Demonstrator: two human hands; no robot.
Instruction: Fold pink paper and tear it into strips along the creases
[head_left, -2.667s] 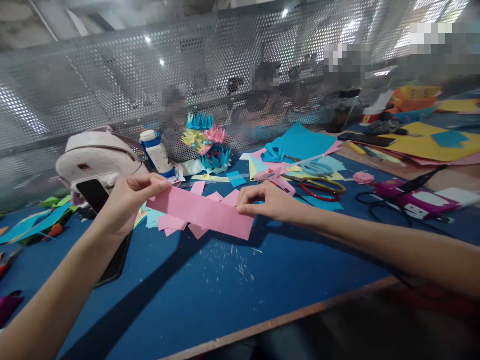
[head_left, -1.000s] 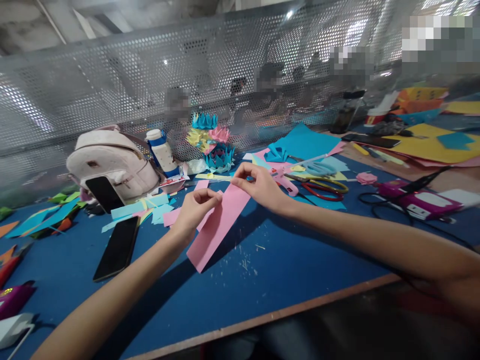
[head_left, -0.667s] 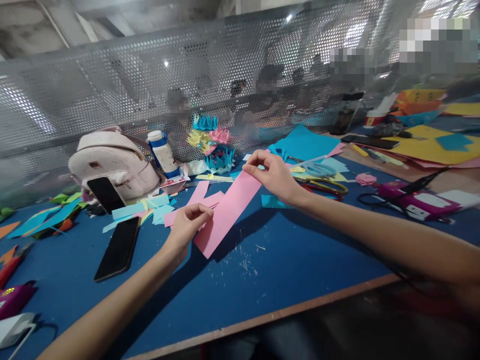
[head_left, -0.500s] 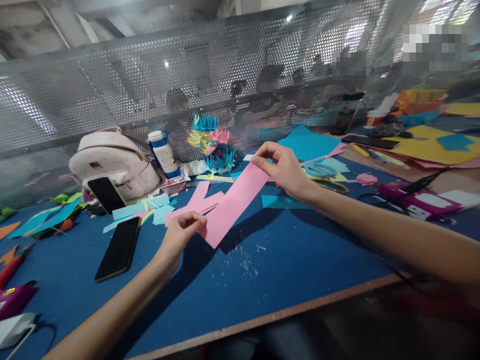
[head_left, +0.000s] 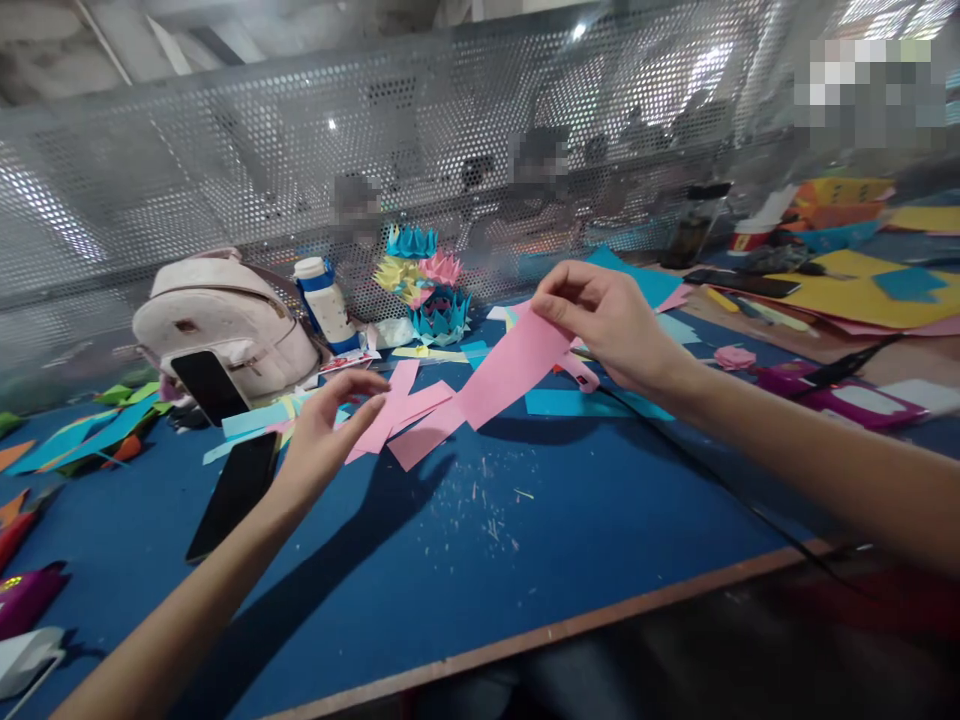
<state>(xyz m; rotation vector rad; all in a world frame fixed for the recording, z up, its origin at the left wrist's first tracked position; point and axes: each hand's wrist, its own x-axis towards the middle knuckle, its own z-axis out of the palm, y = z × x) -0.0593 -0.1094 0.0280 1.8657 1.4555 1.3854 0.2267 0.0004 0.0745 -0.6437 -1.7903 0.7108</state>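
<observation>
My right hand (head_left: 611,315) pinches the upper end of a pink paper strip (head_left: 514,365), which slants down to the left above the table. My left hand (head_left: 326,425) is open, thumb and fingers apart with nothing between them. It hovers at the left side of several pink paper strips (head_left: 405,385) lying on the blue tabletop (head_left: 585,530). The held strip's lower end overlaps one of these strips in view. Just below my right hand lies a pink tool (head_left: 577,372) with a black cord, partly hidden. A blue paper strip (head_left: 551,402) lies under that cord.
A dark phone (head_left: 236,495) lies left; another phone (head_left: 210,388) leans against a pale backpack (head_left: 225,315). Behind stand a white-and-blue bottle (head_left: 326,305) and folded paper flowers (head_left: 439,315). A perforated metal screen (head_left: 450,120) runs along the back. Paper scraps (head_left: 487,500) dot the tabletop.
My left hand has let go of the pink strip, moved slightly up and left, and opened. My right hand has carried the strip to the right, uncovering another pink strip.
</observation>
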